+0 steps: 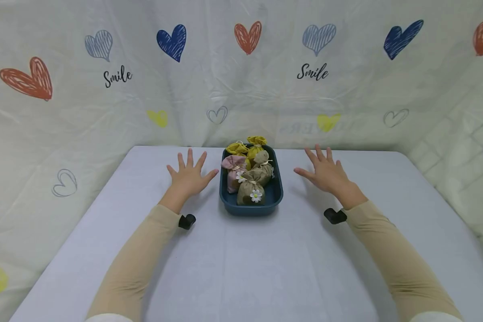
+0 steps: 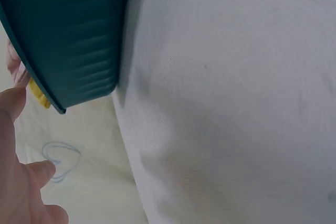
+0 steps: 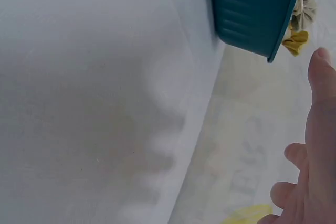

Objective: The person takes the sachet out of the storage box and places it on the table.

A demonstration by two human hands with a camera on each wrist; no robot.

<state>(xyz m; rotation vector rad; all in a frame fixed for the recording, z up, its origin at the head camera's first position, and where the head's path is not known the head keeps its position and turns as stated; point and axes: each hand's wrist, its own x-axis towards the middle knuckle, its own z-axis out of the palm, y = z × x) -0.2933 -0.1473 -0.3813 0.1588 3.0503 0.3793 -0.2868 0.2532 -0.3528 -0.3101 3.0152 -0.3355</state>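
A dark blue-green plastic bin (image 1: 251,210) stands near the back of the table with several small tied cloth pouches in it. Yellow pouches (image 1: 256,145) lie at its far end, a pink pouch (image 1: 234,163) at the left, and grey-beige pouches (image 1: 250,192) at the right and front, some with a white daisy. My left hand (image 1: 188,179) hovers left of the bin, fingers spread, its thumb close to the rim. On the other side my right hand (image 1: 329,175) is held with spread fingers, farther from the bin. Neither hand holds anything.
The bin rests on a white-covered table (image 1: 249,268). Behind it hangs a pale curtain (image 1: 209,80) printed with hearts and the word Smile, meeting the table's back edge. Small black devices (image 1: 187,221) sit at both wrists.
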